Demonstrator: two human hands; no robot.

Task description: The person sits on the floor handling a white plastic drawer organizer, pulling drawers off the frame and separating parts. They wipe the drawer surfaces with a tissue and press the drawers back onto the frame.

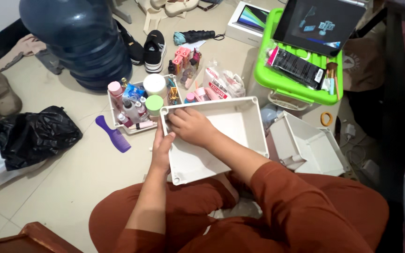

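Hands on shallow white rectangular plastic tray (230, 129): left hand (163, 149) gripping near-left rim, right hand (191, 125) curled inside far-left corner, fingertips hidden. Long axis slanting away rightward. Purple plastic comb (113, 134) just left.

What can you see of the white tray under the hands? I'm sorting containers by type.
The white tray is a shallow, rectangular bin that looks like plastic, with a raised rim and small round sockets at its corners. It looks empty and lies tilted over the person's lap, above the tiled floor. The left hand holds its near-left edge; the right hand rests inside, by the far-left corner.
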